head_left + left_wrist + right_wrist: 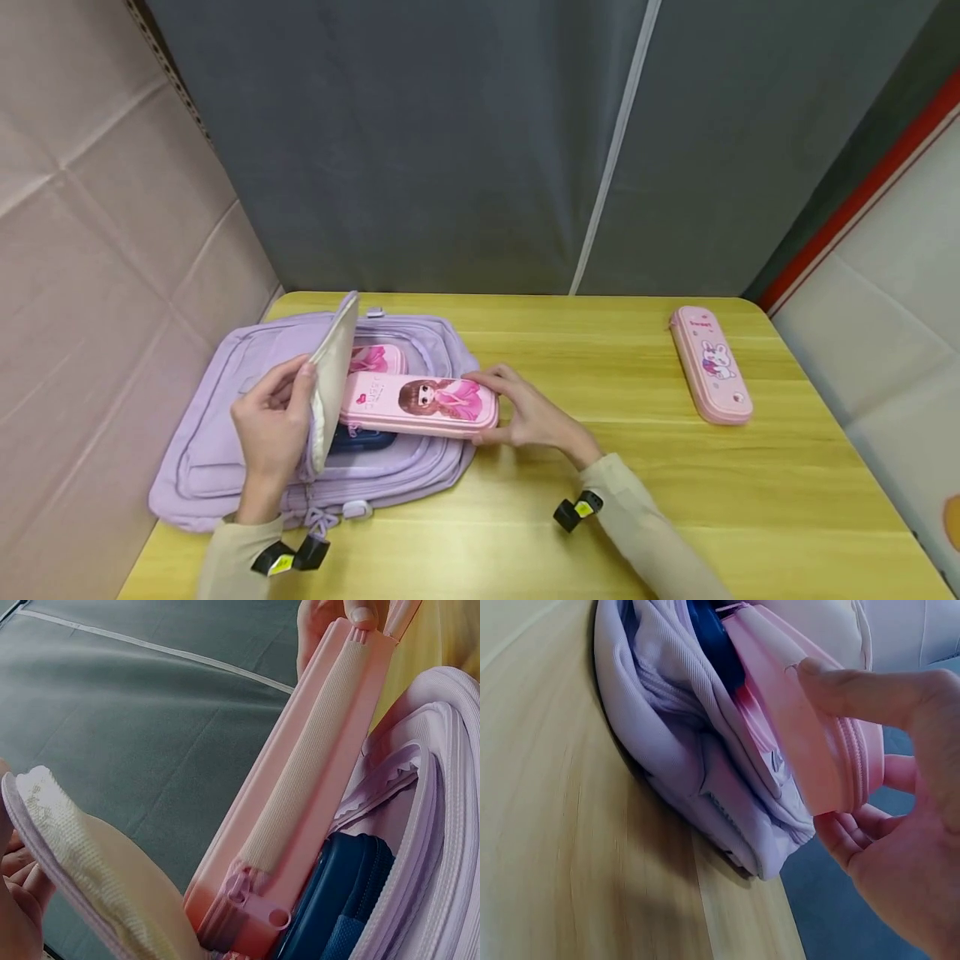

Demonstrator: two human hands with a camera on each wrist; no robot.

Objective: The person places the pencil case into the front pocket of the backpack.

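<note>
While hidden elsewhere, bunny case (711, 364) shows overhead.

Left hand (272, 425) raised at near left, fingers curled in a grip. Right hand (528, 411) extended leftward, thumb and fingers pinching.

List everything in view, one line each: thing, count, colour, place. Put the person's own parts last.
backpack: 1, lilac, lying flat at the table's left end, its flap lifted.
girl pencil case: 1, pink, partly inside the backpack's opening.
second pink case: 1, pink, inside the backpack behind the girl pencil case.
dark blue case: 1, dark blue, inside the backpack under the girl pencil case.
rabbit pencil case: 1, pink, alone on the table's far right.
table: 1, yellow wood-grain, under everything.
left hand: 1, holds the backpack's flap up.
right hand: 1, grips the girl pencil case's outer end.
</note>
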